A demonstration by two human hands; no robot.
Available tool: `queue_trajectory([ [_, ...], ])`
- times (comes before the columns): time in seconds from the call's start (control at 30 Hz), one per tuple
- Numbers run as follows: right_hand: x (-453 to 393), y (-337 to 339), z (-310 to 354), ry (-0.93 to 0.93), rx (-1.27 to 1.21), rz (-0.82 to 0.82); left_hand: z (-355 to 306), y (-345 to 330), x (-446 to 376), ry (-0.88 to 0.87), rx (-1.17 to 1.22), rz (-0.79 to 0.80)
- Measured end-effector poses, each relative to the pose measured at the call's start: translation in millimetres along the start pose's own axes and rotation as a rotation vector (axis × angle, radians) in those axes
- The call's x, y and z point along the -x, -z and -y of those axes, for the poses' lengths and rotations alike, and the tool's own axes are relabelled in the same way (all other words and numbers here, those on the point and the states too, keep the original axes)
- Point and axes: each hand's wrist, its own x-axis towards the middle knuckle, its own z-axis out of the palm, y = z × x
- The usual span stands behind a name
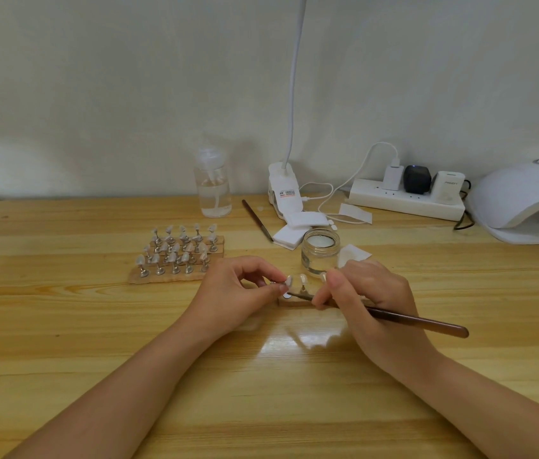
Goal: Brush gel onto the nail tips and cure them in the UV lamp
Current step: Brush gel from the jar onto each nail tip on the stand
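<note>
Here, at the counter's (pixel 95 326) centre, the left hand (pixel 238 293) pinches a pale nail tip (pixel 289 282) on its metal stand, likely steadying it, while the right hand (pixel 367 299) grips the brush (pixel 420 321) like a pen, bristles at the tip. Farther off, the gel jar (pixel 320 250) sits at one o'clock, a rack of tips (pixel 175 253) at eleven, the UV lamp (pixel 526 200) at two.

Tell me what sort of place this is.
Probably a home nail-art workstation rather than a salon: a plain wooden table against a wall, with a UV lamp, a rack of nail tips on stands, and a glass gel jar.
</note>
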Motion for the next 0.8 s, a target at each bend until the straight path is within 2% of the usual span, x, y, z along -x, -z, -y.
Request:
queue_trajectory([
  [0.2,-1.8,0.6,-0.6,-0.074,0.004,-0.019,2.2,-0.7,-1.6,0.013,-0.003,-0.002],
  [0.4,-0.1,0.2,0.2,0.036,0.052,0.025,3.1,-0.9,-2.0,-0.010,-0.013,-0.003],
  [0.5,-1.0,2.7,0.7,-0.032,0.013,-0.032,2.1,-1.3,-1.7,-0.008,-0.010,-0.001],
  [0.63,-2.0,1.3,-1.0,-0.138,0.015,-0.009,1.0,-1.3,-1.0,0.008,-0.007,0.002],
  [0.8,0.1,1.7,-0.1,-0.036,0.017,0.011,2.1,-0.8,-1.8,0.021,-0.001,0.001],
])
